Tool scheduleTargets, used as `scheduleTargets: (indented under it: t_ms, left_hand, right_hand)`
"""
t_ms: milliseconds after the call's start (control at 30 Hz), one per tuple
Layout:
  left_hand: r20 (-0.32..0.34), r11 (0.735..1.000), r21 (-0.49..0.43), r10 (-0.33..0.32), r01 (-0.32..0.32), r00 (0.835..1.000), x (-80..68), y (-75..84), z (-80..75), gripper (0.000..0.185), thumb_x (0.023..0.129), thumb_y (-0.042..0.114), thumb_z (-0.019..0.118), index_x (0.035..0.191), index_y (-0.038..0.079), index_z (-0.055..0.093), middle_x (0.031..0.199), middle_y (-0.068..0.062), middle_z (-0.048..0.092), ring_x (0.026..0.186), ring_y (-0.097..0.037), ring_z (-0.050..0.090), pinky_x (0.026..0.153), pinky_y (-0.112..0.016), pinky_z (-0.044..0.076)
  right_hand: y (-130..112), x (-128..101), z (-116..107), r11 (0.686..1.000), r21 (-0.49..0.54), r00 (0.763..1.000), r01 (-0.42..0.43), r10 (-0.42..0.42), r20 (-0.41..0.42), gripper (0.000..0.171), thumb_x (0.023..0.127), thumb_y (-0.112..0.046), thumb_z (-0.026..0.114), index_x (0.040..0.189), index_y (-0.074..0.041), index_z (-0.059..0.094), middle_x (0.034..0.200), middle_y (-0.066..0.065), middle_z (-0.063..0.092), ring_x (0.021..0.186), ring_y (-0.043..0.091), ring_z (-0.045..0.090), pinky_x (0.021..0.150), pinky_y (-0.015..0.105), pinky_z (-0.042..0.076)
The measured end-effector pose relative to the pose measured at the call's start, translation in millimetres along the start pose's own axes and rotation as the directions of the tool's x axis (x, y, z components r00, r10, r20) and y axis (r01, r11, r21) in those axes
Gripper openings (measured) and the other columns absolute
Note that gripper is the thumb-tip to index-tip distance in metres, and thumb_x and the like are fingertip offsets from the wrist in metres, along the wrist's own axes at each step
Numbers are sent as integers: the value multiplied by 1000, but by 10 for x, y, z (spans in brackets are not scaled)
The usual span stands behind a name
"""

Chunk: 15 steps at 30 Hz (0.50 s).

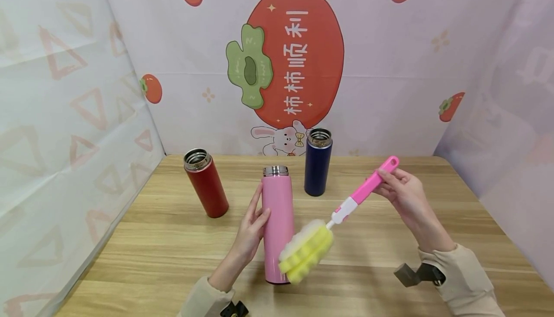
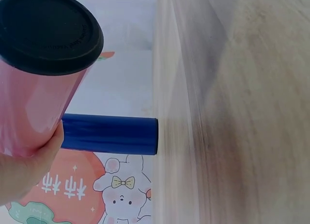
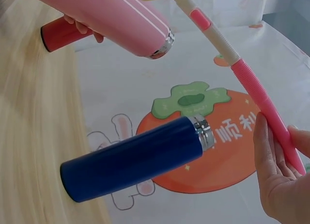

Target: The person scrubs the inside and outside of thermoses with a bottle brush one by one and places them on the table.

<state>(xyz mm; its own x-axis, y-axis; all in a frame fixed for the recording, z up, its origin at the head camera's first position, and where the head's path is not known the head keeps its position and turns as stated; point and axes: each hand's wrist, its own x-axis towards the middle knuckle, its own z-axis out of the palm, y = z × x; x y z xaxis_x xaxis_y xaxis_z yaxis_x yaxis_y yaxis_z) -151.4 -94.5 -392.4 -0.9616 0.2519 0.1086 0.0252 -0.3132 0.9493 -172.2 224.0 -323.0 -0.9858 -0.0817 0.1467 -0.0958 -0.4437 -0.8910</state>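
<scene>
My left hand (image 1: 251,225) holds a pink thermos bottle (image 1: 278,211) around its side, with the steel neck uncapped. In the left wrist view its black base (image 2: 48,32) shows, raised off the table. My right hand (image 1: 402,187) pinches the pink handle (image 1: 368,185) of a bottle brush near its holed end. The brush's yellow and white sponge head (image 1: 306,249) hangs in front of the lower part of the pink bottle in the head view; whether they touch I cannot tell. In the right wrist view, thumb and fingers (image 3: 265,146) close on the handle.
An uncapped red thermos bottle (image 1: 207,184) stands at the left of the wooden table (image 1: 143,254). Behind the pink bottle, to its right, stands an uncapped blue one (image 1: 318,165). A printed cloth (image 1: 381,76) forms the back wall, and cloth sides flank the table.
</scene>
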Motion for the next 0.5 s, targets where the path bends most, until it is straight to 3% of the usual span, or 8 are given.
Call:
scheduleTargets:
  t_ms: [200, 500]
  left_hand:
    - [41, 1000, 20, -16, 15, 999, -26, -9, -14, 60, 92, 17, 45, 142, 28, 13, 140, -21, 22, 117, -27, 38, 91, -34, 38]
    - [90, 999, 25, -50, 48, 995, -66, -31, -16, 59, 93, 15, 42, 142, 29, 12, 136, -22, 27, 112, -19, 44, 88, -33, 40]
  right_hand:
    - [-84, 46, 26, 996, 68, 994, 55, -48, -100, 10, 85, -8, 56, 87, -2, 63, 78, 10, 67, 75, 15, 65, 71, 25, 49]
    - [-177, 112, 22, 977, 182, 982, 108, -76, -173, 10, 83, -6, 58, 88, 3, 59, 77, 13, 65, 74, 18, 65, 72, 27, 49]
